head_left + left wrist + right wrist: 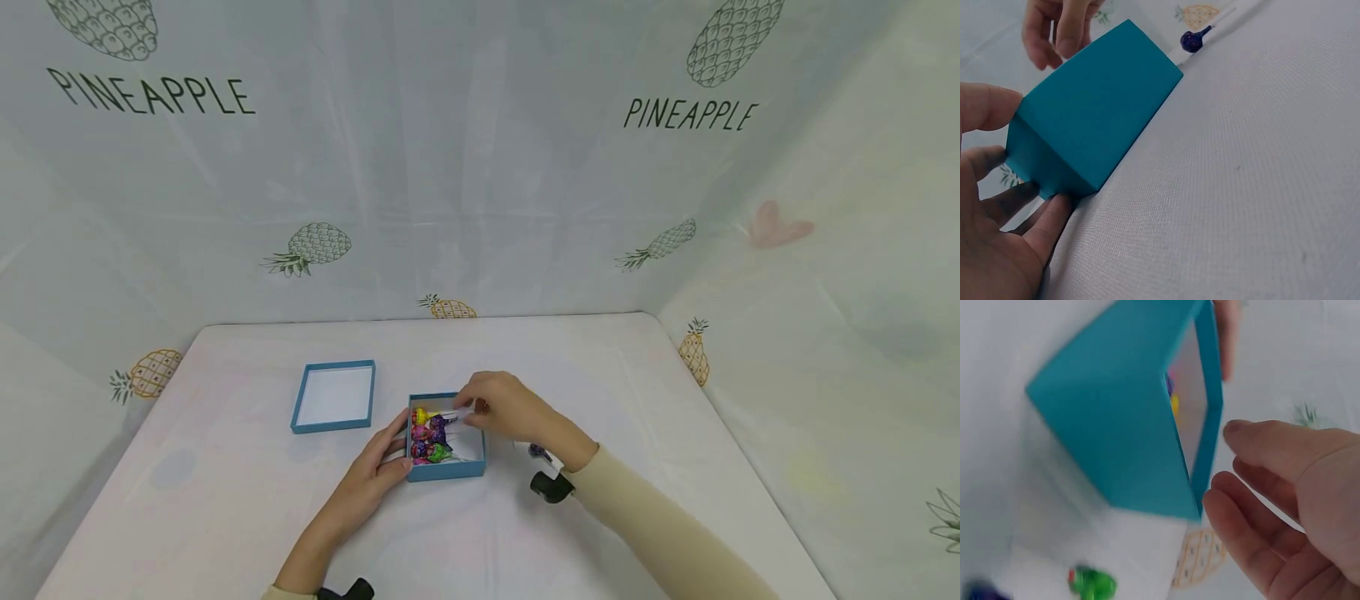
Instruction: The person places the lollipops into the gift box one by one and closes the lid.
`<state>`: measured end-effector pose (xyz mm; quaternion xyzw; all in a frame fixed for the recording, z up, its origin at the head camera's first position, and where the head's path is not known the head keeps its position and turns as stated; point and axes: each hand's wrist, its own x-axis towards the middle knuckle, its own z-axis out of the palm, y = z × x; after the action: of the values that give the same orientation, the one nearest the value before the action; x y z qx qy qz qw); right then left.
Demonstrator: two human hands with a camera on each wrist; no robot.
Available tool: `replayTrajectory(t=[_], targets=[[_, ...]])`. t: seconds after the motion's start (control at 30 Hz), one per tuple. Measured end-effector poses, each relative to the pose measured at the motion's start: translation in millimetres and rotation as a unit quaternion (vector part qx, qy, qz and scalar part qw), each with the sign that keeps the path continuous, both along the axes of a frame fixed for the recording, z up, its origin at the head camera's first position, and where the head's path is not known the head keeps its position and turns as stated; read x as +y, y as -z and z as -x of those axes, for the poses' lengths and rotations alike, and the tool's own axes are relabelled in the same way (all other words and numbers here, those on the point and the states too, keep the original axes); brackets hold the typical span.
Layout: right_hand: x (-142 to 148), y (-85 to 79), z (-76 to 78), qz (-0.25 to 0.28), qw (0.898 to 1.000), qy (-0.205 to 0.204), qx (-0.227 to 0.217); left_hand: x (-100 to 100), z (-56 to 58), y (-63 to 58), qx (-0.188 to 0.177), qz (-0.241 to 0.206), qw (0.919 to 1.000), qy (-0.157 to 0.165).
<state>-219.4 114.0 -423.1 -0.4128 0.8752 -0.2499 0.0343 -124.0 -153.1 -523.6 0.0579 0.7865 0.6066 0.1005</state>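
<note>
A blue box [447,472] with a white inside stands on the table, holding several lollipops [431,437] in bright wrappers, their heads toward the left wall. My left hand [371,471] steadies the box from the left; in the left wrist view its thumb touches the upper corner and its fingers [1054,225] rest against the side wall. Over the box's back right part is my right hand [502,406], fingers bent. The right wrist view shows a gap between its thumb and fingers, with nothing visibly held there, close to the box rim.
A matching blue lid [332,427] lies inside up, left of and behind the box. Right of the box, partly under my right wrist, are a dark purple lollipop [1192,41] and a green one [1093,583]. A pineapple-print curtain [450,167] surrounds the white table [225,500].
</note>
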Motion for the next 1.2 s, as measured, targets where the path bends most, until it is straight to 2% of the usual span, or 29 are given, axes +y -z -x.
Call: replayTrajectory(t=[0.17,0.27,0.43,0.67,0.97,1.2], targets=[[32.3,-7.2,10.5,0.020,0.999,0.049,-0.005,0.1,-0.1,-0.7,-0.002,-0.003,1.0000,0.001],[48.7,-5.3,17.9,0.011,0.997,0.080,-0.009,-0.5,-0.2,-0.9,-0.004,-0.006,1.0000,0.002],[68.6,7.9,29.7,-0.007,0.992,0.121,-0.020,-1.1,-0.3,-1.0,-0.005,-0.011,0.9999,0.003],[82.8,28.7,39.7,-0.028,0.984,0.165,-0.060,0.2,-1.1,-1.1,-0.007,-0.012,0.9999,0.001],[87.3,48.9,45.1,-0.038,0.980,0.179,-0.077,0.0,-1.2,-1.0,-0.005,-0.007,1.0000,0.001],[85.0,52.3,45.9,-0.043,0.978,0.185,-0.084,-0.4,-0.5,-0.1,-0.002,-0.010,1.0000,0.000]])
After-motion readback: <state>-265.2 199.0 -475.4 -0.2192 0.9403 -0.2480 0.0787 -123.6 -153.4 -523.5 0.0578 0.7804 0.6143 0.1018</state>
